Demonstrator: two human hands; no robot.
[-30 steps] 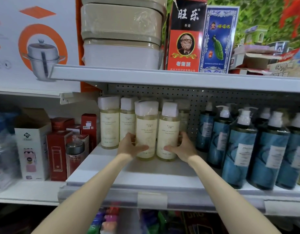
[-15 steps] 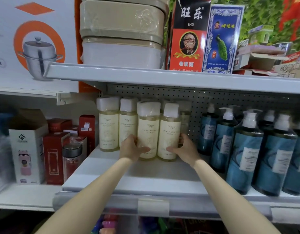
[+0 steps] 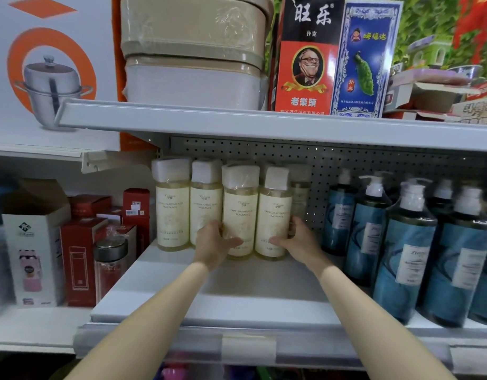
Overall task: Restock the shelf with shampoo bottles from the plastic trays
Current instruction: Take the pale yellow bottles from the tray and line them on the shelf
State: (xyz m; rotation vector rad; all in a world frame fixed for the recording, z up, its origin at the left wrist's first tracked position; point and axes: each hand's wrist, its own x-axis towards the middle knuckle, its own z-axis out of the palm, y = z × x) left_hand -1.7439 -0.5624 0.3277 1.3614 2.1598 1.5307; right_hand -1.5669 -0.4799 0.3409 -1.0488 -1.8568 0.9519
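Several pale yellow shampoo bottles with white wrapped caps stand in a row at the back of the white shelf. My left hand is wrapped around the lower part of the third bottle. My right hand grips the fourth bottle from its right side. Both bottles stand upright on the shelf, side by side and touching. Another pale bottle stands behind them, partly hidden. No plastic tray is in view.
Blue pump bottles crowd the shelf's right part. Red boxes, a glass flask and a white box fill the lower left shelf. The upper shelf hangs low over the bottle caps.
Both hands have pushed the two held bottles a little further back on the shelf. The view has shifted slightly closer.
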